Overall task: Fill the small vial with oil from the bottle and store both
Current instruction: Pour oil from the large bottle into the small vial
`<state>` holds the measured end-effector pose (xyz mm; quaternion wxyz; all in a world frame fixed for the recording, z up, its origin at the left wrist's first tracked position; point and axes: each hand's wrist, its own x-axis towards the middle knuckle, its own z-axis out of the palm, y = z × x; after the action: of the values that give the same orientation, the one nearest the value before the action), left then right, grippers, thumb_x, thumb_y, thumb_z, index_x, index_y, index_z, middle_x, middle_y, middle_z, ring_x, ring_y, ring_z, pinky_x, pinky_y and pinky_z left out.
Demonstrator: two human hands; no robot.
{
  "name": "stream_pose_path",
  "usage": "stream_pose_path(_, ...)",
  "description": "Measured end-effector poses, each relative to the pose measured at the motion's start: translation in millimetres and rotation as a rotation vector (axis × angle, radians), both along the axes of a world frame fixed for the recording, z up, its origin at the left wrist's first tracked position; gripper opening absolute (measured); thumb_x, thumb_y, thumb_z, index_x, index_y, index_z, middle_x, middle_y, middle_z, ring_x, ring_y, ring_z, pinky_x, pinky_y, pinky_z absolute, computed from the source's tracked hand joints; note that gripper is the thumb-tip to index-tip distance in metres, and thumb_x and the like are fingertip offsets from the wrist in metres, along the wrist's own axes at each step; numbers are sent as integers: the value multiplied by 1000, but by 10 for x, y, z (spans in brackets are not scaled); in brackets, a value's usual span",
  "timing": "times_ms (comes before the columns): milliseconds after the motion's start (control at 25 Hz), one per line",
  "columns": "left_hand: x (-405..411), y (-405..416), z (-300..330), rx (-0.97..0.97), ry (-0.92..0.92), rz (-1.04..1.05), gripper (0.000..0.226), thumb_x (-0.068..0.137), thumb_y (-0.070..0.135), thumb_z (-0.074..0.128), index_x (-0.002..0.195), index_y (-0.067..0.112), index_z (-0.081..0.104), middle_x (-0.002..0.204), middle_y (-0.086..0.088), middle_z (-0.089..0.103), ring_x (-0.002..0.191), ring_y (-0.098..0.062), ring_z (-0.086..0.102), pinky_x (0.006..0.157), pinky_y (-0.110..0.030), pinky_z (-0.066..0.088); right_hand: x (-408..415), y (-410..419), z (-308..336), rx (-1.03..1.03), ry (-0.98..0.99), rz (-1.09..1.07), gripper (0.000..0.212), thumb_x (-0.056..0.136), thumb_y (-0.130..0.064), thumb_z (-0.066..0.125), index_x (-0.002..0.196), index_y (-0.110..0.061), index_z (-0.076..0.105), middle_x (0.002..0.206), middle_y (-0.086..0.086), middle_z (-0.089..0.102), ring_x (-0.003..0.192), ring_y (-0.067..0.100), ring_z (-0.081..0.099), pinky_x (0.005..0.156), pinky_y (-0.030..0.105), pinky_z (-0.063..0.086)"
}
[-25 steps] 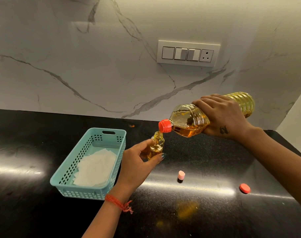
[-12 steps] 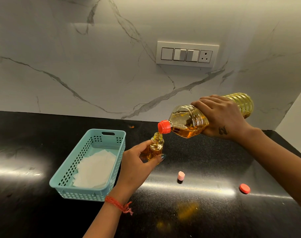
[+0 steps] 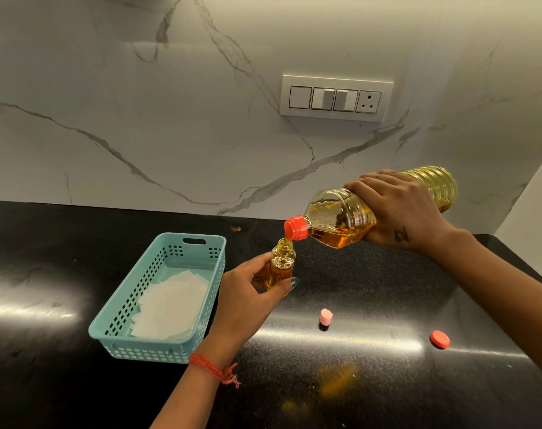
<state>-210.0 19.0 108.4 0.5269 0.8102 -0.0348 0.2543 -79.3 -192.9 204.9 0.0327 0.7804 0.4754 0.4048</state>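
Note:
My left hand (image 3: 243, 300) holds a small clear vial (image 3: 281, 266) upright above the black counter, thumb and fingers around its lower body. Golden oil fills most of the vial. My right hand (image 3: 398, 209) grips a large ribbed oil bottle (image 3: 341, 216) tipped almost level, its orange spout (image 3: 295, 228) right over the vial's open mouth. A thin stream of oil runs from the spout into the vial. A small pink vial cap (image 3: 325, 317) and a flat orange bottle cap (image 3: 439, 339) lie loose on the counter to the right.
A teal perforated basket (image 3: 115, 329) lined with white paper stands on the black counter (image 3: 47, 382) left of my left hand. A marble wall with a switch plate (image 3: 334, 98) rises behind. A side wall closes the far right.
The oil level in the vial has risen a little. Both hands and the bottle have stayed almost where they were.

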Motion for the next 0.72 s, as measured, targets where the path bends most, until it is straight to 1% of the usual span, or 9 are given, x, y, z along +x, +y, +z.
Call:
stream_pose_path(160,2,7,-16,7,-1,-1,40,73,22,75,90,51,55,88,24,65,86,0,64,73,-7,48,-1,5,-5,-3,0,5,60,75,-53,47,103,-3,64,93,16,71,84,33,69,76,45,53)
stream_pose_path(320,1,10,-22,10,4,3,40,73,22,75,92,50,55,89,22,66,86,-1,64,73,-5,47,0,2,-7,-8,5,2,60,75,-53,48,104,-3,63,94,15,71,84,33,69,76,45,53)
stream_pose_path(480,-9,8,-13,10,4,3,38,73,21,75,90,49,55,87,22,66,85,-1,64,73,-5,46,-10,-5,-3,-9,4,1,60,75,-53,47,104,-4,63,94,15,71,84,33,69,76,45,54)
stream_pose_path(720,-14,-7,1,4,-13,2,39,72,20,76,84,51,55,81,25,64,85,4,61,70,-2,45,3,-10,-11,-8,7,0,61,74,-54,47,105,-4,63,94,15,71,85,33,69,76,44,54)
